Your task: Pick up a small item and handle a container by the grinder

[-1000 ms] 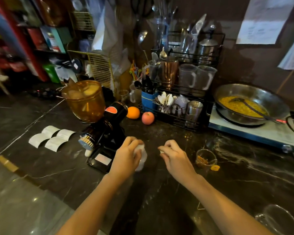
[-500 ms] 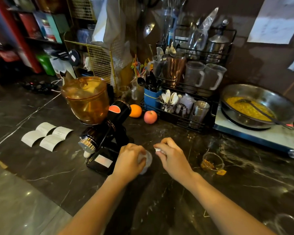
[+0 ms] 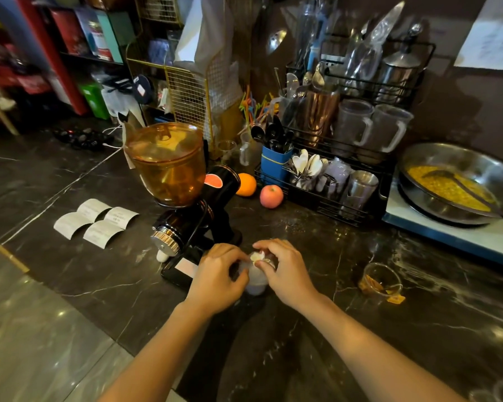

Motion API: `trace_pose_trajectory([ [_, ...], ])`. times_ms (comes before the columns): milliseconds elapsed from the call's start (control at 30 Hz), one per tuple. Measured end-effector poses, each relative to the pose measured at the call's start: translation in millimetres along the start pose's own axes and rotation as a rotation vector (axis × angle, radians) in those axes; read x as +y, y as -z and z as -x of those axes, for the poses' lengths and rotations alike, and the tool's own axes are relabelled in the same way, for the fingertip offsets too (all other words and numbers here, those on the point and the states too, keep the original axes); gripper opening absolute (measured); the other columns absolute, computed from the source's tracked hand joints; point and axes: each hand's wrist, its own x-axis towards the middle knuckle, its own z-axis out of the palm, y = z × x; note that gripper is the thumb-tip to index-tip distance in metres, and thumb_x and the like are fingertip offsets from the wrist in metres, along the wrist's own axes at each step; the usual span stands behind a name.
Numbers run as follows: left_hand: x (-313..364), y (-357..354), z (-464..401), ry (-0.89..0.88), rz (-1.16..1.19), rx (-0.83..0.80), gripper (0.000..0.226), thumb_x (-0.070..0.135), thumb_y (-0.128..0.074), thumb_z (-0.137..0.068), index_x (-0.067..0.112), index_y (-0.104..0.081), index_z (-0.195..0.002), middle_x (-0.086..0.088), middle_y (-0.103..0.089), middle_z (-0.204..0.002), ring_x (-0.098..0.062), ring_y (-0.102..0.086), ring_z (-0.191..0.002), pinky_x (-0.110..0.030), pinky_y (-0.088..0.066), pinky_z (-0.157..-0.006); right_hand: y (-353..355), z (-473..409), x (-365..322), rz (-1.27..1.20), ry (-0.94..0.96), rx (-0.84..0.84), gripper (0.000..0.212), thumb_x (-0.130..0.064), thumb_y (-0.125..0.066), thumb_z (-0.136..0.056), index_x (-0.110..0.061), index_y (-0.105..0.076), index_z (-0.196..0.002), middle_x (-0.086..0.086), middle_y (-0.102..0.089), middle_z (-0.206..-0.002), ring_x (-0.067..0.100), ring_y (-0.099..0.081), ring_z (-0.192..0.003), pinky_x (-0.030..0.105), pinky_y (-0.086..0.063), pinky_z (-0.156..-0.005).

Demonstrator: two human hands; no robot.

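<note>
Small white cup (image 3: 256, 281), just right of the grinder (image 3: 186, 216): left hand (image 3: 215, 281) wraps its side, right hand (image 3: 286, 269) pinches the top. Likely light, thin, crushable; hold by the sides, gently.

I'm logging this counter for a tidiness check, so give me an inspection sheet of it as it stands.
Surface: dark marble counter, faintly dusty.
Job's things: small white frosted cup, something pale at its mouth.
Clutter: four white paper slips; clear plastic cup with teabag; orange; pink apple.
Grips: left hand holds the cup; right hand pinches at its top.
Cables: black cord on amber-hopper grinder.
Surroundings: black wire rack; steel pan.
</note>
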Motion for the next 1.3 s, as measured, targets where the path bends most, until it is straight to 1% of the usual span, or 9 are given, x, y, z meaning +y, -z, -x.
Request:
trace_pose_trajectory([
  [100,-3.8,2.1,7.2,0.013,-0.005,-0.007,0.025,0.037,-0.059,-0.083,0.024,-0.069,-0.102,0.010,-0.064,-0.102,-0.006,-0.055,-0.102,-0.038,-0.050,-0.090,-7.5,-1.6,0.1,0.015,-0.046,-0.031,0.041,-0.011,-0.072,-0.085,-0.025,-0.063,-0.122,-0.008,-0.064,-0.121,0.009,-0.055,-0.115,0.035,-0.045,-0.101],
  [267,-2.0,-2.0,11.5,-0.015,-0.014,0.001,0.026,0.034,-0.060,-0.084,0.020,-0.068,-0.104,0.006,-0.066,-0.103,-0.011,-0.057,-0.103,-0.041,-0.050,-0.088,-12.2,4.5,1.9,0.103,-0.049,-0.072,0.047,-0.011,-0.072,-0.085,-0.030,-0.058,-0.126,-0.011,-0.060,-0.124,0.013,-0.053,-0.112,0.033,-0.050,-0.094],
  [333,-1.8,-4.9,12.2,-0.035,-0.020,0.015,0.025,0.032,-0.061,-0.084,0.019,-0.068,-0.104,0.005,-0.066,-0.105,-0.013,-0.056,-0.108,-0.042,-0.048,-0.091,-9.8,5.8,0.6,0.129,-0.001,-0.067,0.047,-0.010,-0.071,-0.084,-0.029,-0.057,-0.125,-0.010,-0.059,-0.121,0.012,-0.052,-0.110,0.029,-0.046,-0.093],
  [433,-2.5,-8.0,13.0,-0.063,-0.028,0.007,0.026,0.034,-0.061,-0.085,0.021,-0.068,-0.106,0.006,-0.067,-0.109,-0.013,-0.054,-0.116,-0.042,-0.044,-0.099,-1.3,7.4,-3.5,0.166,0.073,-0.049,0.043,-0.007,-0.067,-0.086,-0.024,-0.059,-0.124,-0.008,-0.062,-0.119,0.000,-0.046,-0.110,0.024,-0.034,-0.098],
  [600,-4.2,-11.2,12.1,-0.080,-0.098,-0.079,0.030,0.041,-0.058,-0.086,0.027,-0.067,-0.111,0.010,-0.068,-0.115,-0.015,-0.049,-0.127,-0.043,-0.037,-0.108,10.6,10.9,-1.2,0.212,0.140,-0.107,0.040,0.000,-0.057,-0.086,-0.022,-0.059,-0.119,-0.006,-0.064,-0.113,0.009,-0.053,-0.113,0.029,-0.030,-0.105],
  [767,-1.1,-13.3,9.0,-0.105,-0.198,-0.199,0.042,0.051,-0.051,-0.088,0.030,-0.064,-0.122,0.012,-0.065,-0.127,-0.018,-0.042,-0.136,-0.044,-0.027,-0.115,10.1,11.4,0.0,0.248,0.115,-0.230,0.050,-0.001,-0.054,-0.083,-0.019,-0.053,-0.130,-0.001,-0.063,-0.125,0.013,-0.051,-0.121,0.031,-0.022,-0.114],
  [933,1.6,-14.3,6.5,-0.123,-0.261,-0.276,0.045,0.055,-0.045,-0.088,0.032,-0.065,-0.122,0.013,-0.061,-0.132,-0.019,-0.037,-0.139,-0.042,-0.021,-0.117,8.5,8.6,0.9,0.301,0.057,-0.359,0.063,-0.005,-0.053,-0.084,-0.015,-0.038,-0.144,0.003,-0.053,-0.142,0.014,-0.041,-0.135,0.036,-0.012,-0.119],
  [1167,6.5,-14.7,6.6,-0.147,-0.315,-0.306,0.048,0.054,-0.040,-0.089,0.031,-0.064,-0.123,0.010,-0.061,-0.133,-0.019,-0.040,-0.136,-0.038,-0.019,-0.114,6.9,6.1,1.9,0.327,-0.006,-0.488,0.075,-0.012,-0.055,-0.085,-0.013,-0.022,-0.152,0.005,-0.045,-0.149,0.016,-0.036,-0.139,0.042,-0.013,-0.120],
  [1300,8.5,-15.2,5.0,-0.143,-0.342,-0.325,0.048,0.055,-0.038,-0.089,0.032,-0.064,-0.122,0.010,-0.059,-0.136,-0.018,-0.039,-0.137,-0.041,-0.019,-0.115,8.9,5.2,1.4,0.294,-0.005,-0.505,0.075,-0.012,-0.054,-0.086,-0.014,-0.021,-0.153,0.004,-0.042,-0.152,0.014,-0.033,-0.141,0.042,-0.012,-0.121],
])
